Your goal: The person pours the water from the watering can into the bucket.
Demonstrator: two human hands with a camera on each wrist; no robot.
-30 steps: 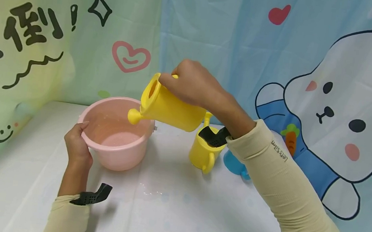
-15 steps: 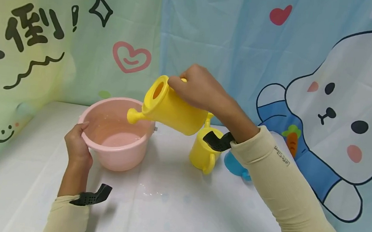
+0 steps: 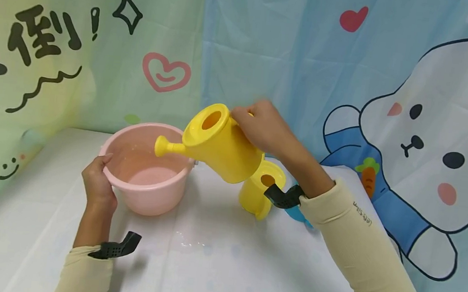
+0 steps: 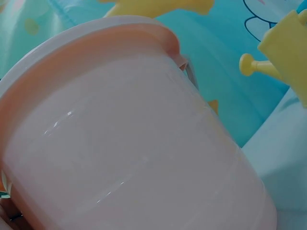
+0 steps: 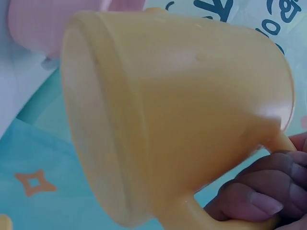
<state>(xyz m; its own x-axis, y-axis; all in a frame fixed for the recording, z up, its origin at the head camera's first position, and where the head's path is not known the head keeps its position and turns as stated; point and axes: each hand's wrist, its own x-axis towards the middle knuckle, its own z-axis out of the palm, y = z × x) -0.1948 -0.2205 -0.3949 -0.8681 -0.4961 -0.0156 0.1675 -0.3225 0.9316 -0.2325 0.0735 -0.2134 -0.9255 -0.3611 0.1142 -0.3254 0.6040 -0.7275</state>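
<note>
My right hand (image 3: 263,125) grips the handle of a yellow watering can (image 3: 231,150), its fingers curled round the handle in the right wrist view. The can is held in the air, tilted to the left, with its spout over the right part of a pink bucket (image 3: 150,201). No stream from the spout can be made out. My left hand (image 3: 99,182) holds the bucket's left rim, thumb over the edge; most of its fingers are hidden behind the wall. A second yellow watering can (image 3: 250,197) stands on the table just behind the raised one.
A blue object (image 3: 296,214) sits right of the second can, mostly hidden by my right wrist. Small water drops (image 3: 188,244) lie on the white tablecloth (image 3: 204,275) in front of the bucket. A printed cloth backdrop (image 3: 260,50) hangs behind the table.
The right hand has moved down and to the right with the watering can, which now tilts less steeply and shows more of its top. The left hand and bucket stay in place.
</note>
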